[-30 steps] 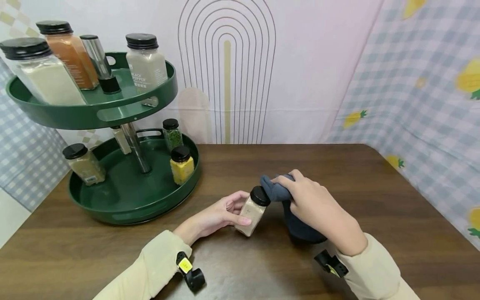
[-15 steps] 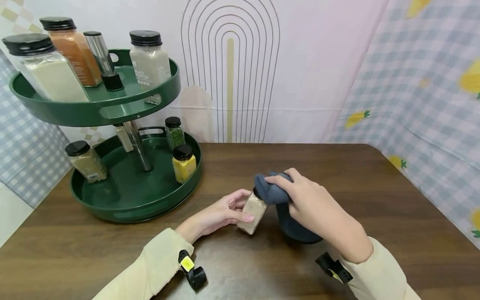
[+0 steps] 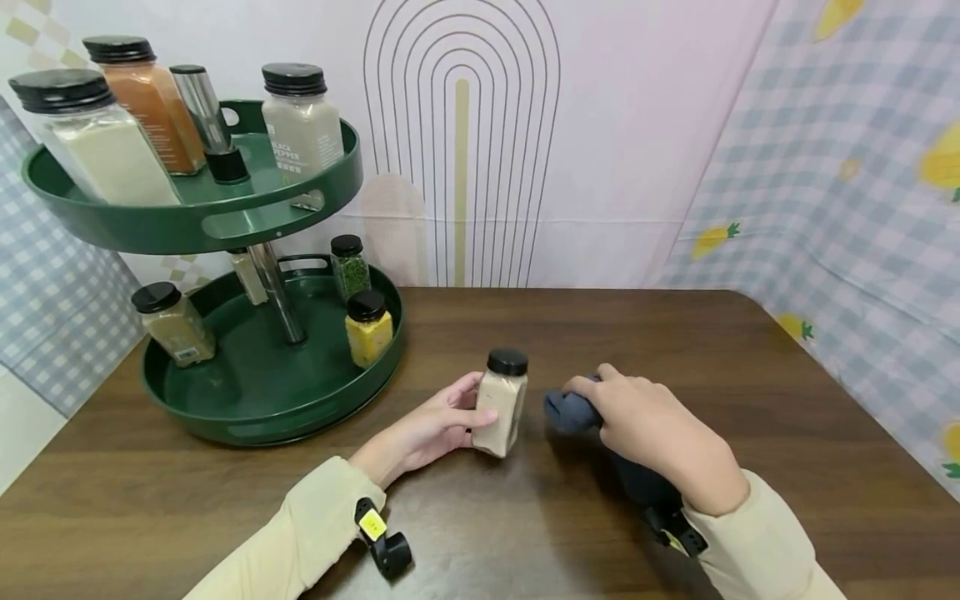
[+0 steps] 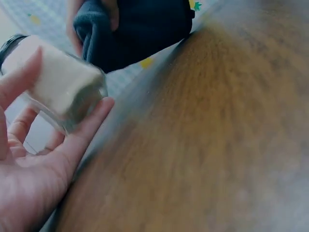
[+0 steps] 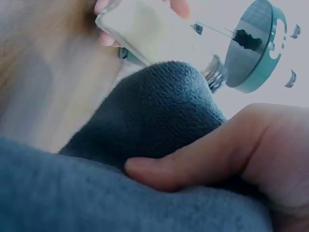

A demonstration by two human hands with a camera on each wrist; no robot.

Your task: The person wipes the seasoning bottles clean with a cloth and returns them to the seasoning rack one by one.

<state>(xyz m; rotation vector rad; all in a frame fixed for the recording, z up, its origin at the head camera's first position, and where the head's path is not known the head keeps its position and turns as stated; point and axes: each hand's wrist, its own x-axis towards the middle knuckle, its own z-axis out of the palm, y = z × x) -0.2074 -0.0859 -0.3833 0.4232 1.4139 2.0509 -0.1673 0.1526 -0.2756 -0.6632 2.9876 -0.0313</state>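
Away from the pale jar had come the blue-grey cloth, which had covered its lid half a second earlier, and the jar had tipped more upright. On the desk, by its back left corner, stood a green two-tier stand. Nearer the right edge, the right hand had its fingers closed over the bunched cloth. The left hand, part-open, gripped the jar well forward of the back edge, thumb across its front, black lid uppermost

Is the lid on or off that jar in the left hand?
On: the head view shows the black lid covering the top of the jar held by the left hand. How tightly, I cannot tell.
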